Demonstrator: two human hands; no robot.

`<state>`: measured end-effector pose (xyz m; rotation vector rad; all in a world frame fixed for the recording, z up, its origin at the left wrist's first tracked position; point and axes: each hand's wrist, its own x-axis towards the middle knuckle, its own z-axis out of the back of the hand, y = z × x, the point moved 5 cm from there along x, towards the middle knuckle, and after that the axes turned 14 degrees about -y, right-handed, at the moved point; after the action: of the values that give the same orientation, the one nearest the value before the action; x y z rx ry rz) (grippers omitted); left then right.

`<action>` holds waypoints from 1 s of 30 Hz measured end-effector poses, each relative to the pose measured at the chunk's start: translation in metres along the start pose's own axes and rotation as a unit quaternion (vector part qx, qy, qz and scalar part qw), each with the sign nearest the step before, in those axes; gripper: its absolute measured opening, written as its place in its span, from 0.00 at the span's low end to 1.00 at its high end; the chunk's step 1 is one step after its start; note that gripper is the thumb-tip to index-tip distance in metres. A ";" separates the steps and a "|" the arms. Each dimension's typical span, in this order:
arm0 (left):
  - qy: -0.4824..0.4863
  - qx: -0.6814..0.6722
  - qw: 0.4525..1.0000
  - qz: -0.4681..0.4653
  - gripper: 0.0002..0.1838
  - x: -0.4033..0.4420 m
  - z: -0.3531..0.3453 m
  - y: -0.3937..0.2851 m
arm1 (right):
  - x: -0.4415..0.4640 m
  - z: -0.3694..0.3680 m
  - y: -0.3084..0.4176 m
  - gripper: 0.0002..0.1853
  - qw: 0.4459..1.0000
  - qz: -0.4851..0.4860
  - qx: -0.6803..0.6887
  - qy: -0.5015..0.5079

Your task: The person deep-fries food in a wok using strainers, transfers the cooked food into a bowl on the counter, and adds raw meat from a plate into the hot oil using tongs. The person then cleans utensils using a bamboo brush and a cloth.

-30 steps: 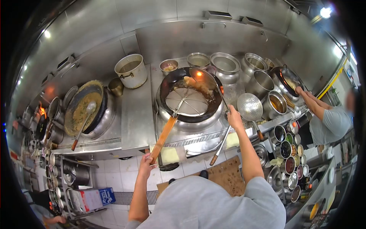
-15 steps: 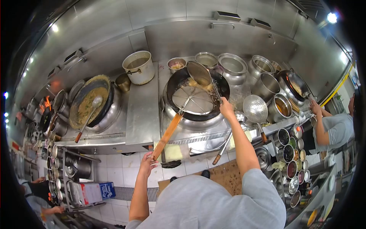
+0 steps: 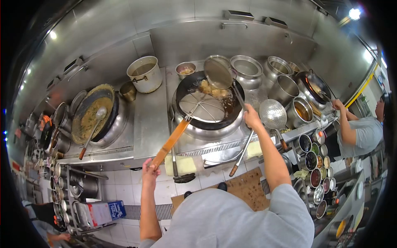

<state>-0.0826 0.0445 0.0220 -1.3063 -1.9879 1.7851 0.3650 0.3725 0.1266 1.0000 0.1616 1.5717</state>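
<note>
A long stainless steel cooking counter (image 3: 151,120) runs across the scene. At its left, a large dark wok (image 3: 111,118) leans tilted, holding brown mush with green flecks; a steel ladle with a wooden grip (image 3: 100,113) rests in it. In the middle, a round black wok (image 3: 180,89) sits on a bulging silver ring, with pale golden food pieces (image 3: 213,89) toward its far side.

At the right end, another person (image 3: 360,134) in a grey shirt has both hands toward a smaller dark wok (image 3: 317,86). Just left of the black wok's far side stands a tall dented aluminium pot (image 3: 145,78) with liquid inside.

A broad round skimmer with crossed wires and a flat orange-brown wooden handle (image 3: 170,144) lies with its head in the black wok, the handle slanting near and left over the counter edge. The left hand (image 3: 150,169) grips the handle's near end.

The right hand (image 3: 250,117) is closed around the metal handle of a round, fine-mesh grey strainer (image 3: 218,73), its disc tilted above the black wok's far rim. Right of that wok lies a round perforated steel scoop (image 3: 273,114). A small steel bowl of pale pieces (image 3: 185,69) sits beyond the black wok.
</note>
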 end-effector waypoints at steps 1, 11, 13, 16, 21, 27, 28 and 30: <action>-0.010 0.005 1.000 -0.026 0.20 0.000 0.005 -0.013 | 0.002 0.019 0.005 0.24 0.992 -0.117 0.017 0.044; -0.056 -0.002 0.985 -0.165 0.21 -0.024 -0.004 -0.104 | -0.010 -0.013 -0.016 0.14 0.795 -0.490 0.275 0.230; -0.060 0.001 0.984 -0.170 0.21 -0.030 -0.009 -0.111 | 0.001 -0.016 -0.028 0.11 0.748 -0.524 0.299 0.275; -0.069 0.004 0.984 -0.164 0.21 -0.036 -0.016 -0.117 | 0.018 -0.025 -0.036 0.07 0.671 -0.562 0.341 0.344; -0.078 0.029 0.986 -0.143 0.21 -0.037 -0.009 -0.105 | 0.028 -0.062 -0.061 0.10 0.608 -0.490 0.466 0.417; -0.037 0.064 0.995 -0.070 0.20 -0.031 0.004 -0.055 | 0.003 -0.048 -0.026 0.09 0.526 -0.470 0.590 0.394; -0.033 0.066 0.995 -0.069 0.20 -0.026 0.005 -0.039 | 0.003 -0.040 -0.023 0.08 0.514 -0.488 0.607 0.359; -0.022 0.065 0.997 -0.029 0.20 -0.018 0.002 0.000 | 0.004 -0.026 -0.027 0.05 0.520 -0.469 0.615 0.364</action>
<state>-0.0736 0.0306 0.0289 -1.1687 -1.8757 1.8960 0.3683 0.3946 0.0956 0.8088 2.2678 0.4867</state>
